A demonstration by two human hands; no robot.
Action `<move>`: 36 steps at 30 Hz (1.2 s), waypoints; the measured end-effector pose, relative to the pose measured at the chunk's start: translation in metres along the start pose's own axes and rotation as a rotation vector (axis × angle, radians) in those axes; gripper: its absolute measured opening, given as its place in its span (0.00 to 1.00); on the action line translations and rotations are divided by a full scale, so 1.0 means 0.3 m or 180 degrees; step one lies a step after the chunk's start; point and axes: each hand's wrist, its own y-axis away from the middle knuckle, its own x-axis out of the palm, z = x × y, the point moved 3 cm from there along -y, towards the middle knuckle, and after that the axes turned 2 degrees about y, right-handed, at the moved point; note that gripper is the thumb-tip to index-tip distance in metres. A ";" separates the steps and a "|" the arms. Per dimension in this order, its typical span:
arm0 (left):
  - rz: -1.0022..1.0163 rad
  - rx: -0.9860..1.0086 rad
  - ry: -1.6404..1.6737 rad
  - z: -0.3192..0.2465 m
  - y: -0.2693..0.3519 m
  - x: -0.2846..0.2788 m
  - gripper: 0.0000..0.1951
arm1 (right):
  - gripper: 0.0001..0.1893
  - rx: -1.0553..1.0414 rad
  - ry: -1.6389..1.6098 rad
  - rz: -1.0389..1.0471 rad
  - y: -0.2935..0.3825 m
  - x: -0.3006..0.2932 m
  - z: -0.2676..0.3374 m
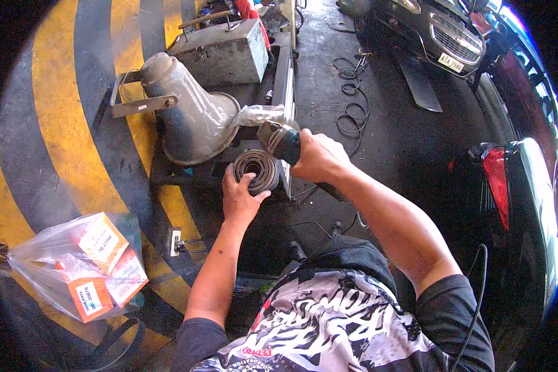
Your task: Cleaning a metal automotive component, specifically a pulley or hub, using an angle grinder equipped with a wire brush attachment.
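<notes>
My left hand [240, 197] grips a round, dark metal part [266, 163], which looks like a grooved pulley with a hole in its middle. Its ringed face is turned up, and my thumb lies across it near the hole. In my right hand [320, 156] is a power tool with a grey metal head and a teal body, apparently an angle grinder [281, 142]. The tool's head is just above and beside the part's upper right edge; whether they touch cannot be told. Crumpled clear plastic [260, 115] lies just beyond the grinder.
A grey horn loudspeaker [193, 116] with a U bracket lies beyond my left hand, before a metal toolbox [223, 58]. A clear bag of boxes [69, 260] and a power outlet [175, 242] are at left. Coiled cable [348, 121] crosses the floor; cars [428, 32] stand at right.
</notes>
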 end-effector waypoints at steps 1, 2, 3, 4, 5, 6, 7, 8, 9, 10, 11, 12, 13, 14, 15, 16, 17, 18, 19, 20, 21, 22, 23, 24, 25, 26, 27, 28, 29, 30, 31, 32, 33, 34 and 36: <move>-0.0025 0.0048 -0.0033 0.001 0.000 0.002 0.32 | 0.31 -0.0026 0.0029 -0.0003 -0.006 0.002 0.002; -0.0027 0.0042 -0.0033 -0.002 0.000 0.000 0.32 | 0.30 -0.0053 0.0061 -0.0002 -0.009 0.003 0.005; -0.0087 0.0041 -0.0028 -0.006 0.000 -0.001 0.32 | 0.30 -0.0057 0.0064 0.0001 -0.009 0.003 0.006; -0.0146 0.0041 -0.0021 -0.011 0.001 -0.003 0.32 | 0.30 -0.0052 0.0045 -0.0023 -0.005 -0.001 0.005; -0.0149 0.0034 -0.0018 -0.016 0.002 -0.004 0.32 | 0.30 -0.0050 0.0027 -0.0047 -0.001 -0.005 0.006; -0.0175 -0.0013 -0.0003 -0.020 0.002 -0.007 0.32 | 0.30 -0.0053 0.0033 -0.0045 0.005 -0.010 0.007; -0.0199 -0.0060 0.0012 -0.024 0.003 -0.008 0.33 | 0.30 -0.0001 0.0001 0.0041 0.014 -0.014 0.008; -0.0200 -0.0061 0.0015 -0.027 0.004 -0.006 0.33 | 0.30 0.0053 -0.0032 0.0125 0.022 -0.015 0.007; -0.0194 -0.0178 -0.0057 -0.027 0.006 -0.004 0.34 | 0.30 0.0053 -0.0029 0.0125 0.026 -0.011 0.004; -0.0187 -0.0295 -0.0130 -0.026 0.007 -0.003 0.36 | 0.30 0.0037 -0.0009 0.0089 0.028 -0.006 0.001; -0.0181 -0.0290 -0.0124 -0.029 0.006 -0.005 0.36 | 0.30 0.0031 0.0012 0.0051 0.032 -0.004 -0.004; -0.0132 -0.0307 -0.0140 -0.027 0.004 -0.010 0.37 | 0.30 0.0040 0.0013 0.0051 0.037 -0.002 -0.007; -0.0083 -0.0324 -0.0158 -0.024 0.003 -0.015 0.37 | 0.30 0.0023 0.0024 0.0020 0.042 -0.001 -0.008; -0.0081 -0.0318 -0.0156 -0.021 0.002 -0.025 0.37 | 0.30 0.0004 0.0034 -0.0014 0.045 -0.003 -0.009; -0.0028 -0.0152 -0.0202 -0.021 0.001 -0.033 0.36 | 0.30 0.0010 0.0032 -0.0018 0.046 -0.005 -0.012; 0.0025 0.0013 -0.0249 -0.017 0.000 -0.040 0.36 | 0.30 0.0032 -0.0002 0.0001 0.045 -0.006 -0.018; 0.0092 0.0092 -0.0143 0.001 0.006 -0.048 0.33 | 0.31 0.0045 -0.0039 0.0024 0.048 -0.006 -0.019; 0.0091 0.0091 -0.0149 0.019 0.004 -0.054 0.33 | 0.31 0.0042 -0.0044 0.0025 0.049 -0.006 -0.018; 0.0182 0.0127 -0.0094 0.034 -0.001 -0.053 0.33 | 0.31 0.0045 -0.0030 0.0014 0.049 -0.008 -0.017; 0.0272 0.0167 -0.0032 0.036 -0.007 -0.050 0.32 | 0.31 0.0053 -0.0012 -0.0001 0.047 -0.010 -0.019; 0.0271 0.0171 -0.0030 0.033 -0.009 -0.045 0.32 | 0.31 0.0056 -0.0011 -0.0005 0.047 -0.010 -0.021; 0.0217 0.0238 -0.0023 0.028 -0.011 -0.039 0.32 | 0.31 0.0053 -0.0006 -0.0023 0.046 -0.010 -0.023; 0.0160 0.0295 -0.0022 0.026 -0.009 -0.036 0.32 | 0.31 0.0041 -0.0004 -0.0035 0.045 -0.008 -0.020; 0.0155 0.0292 -0.0026 0.029 -0.012 -0.029 0.32 | 0.31 0.0034 -0.0003 -0.0035 0.046 -0.009 -0.016; 0.0141 0.0294 0.0064 0.030 -0.018 -0.023 0.32 | 0.31 0.0020 -0.0019 -0.0033 0.049 -0.011 -0.010; 0.0133 0.0295 0.0157 0.026 -0.023 -0.019 0.33 | 0.31 0.0012 -0.0034 -0.0028 0.049 -0.012 -0.007; 0.0131 0.0290 0.0157 0.023 -0.023 -0.017 0.33 | 0.31 0.0007 -0.0032 -0.0024 0.048 -0.014 -0.004; 0.0143 0.0190 0.0126 0.023 -0.023 -0.015 0.32 | 0.31 -0.0012 -0.0002 -0.0010 0.047 -0.015 0.000; 0.0160 0.0104 0.0100 0.018 -0.027 -0.016 0.32 | 0.30 -0.0020 0.0028 -0.0005 0.046 -0.018 0.000; 0.0161 0.0108 0.0105 0.013 -0.028 -0.022 0.32 | 0.30 -0.0015 0.0031 -0.0007 0.045 -0.017 -0.003; 0.0160 0.0175 0.0101 0.009 -0.027 -0.030 0.32 | 0.30 -0.0026 0.0029 -0.0058 0.046 -0.016 -0.006; 0.0158 0.0233 0.0091 0.011 -0.022 -0.038 0.32 | 0.30 -0.0045 0.0025 -0.0103 0.048 -0.015 -0.004; 0.0157 0.0226 0.0089 0.018 -0.020 -0.044 0.32 | 0.30 -0.0051 0.0025 -0.0097 0.049 -0.019 -0.003; 0.0208 0.0289 0.0001 0.022 -0.020 -0.049 0.32 | 0.30 -0.0004 -0.0004 -0.0026 0.047 -0.024 -0.004; 0.0252 0.0346 -0.0089 0.013 -0.026 -0.058 0.32 | 0.30 0.0034 -0.0030 0.0048 0.041 -0.024 -0.004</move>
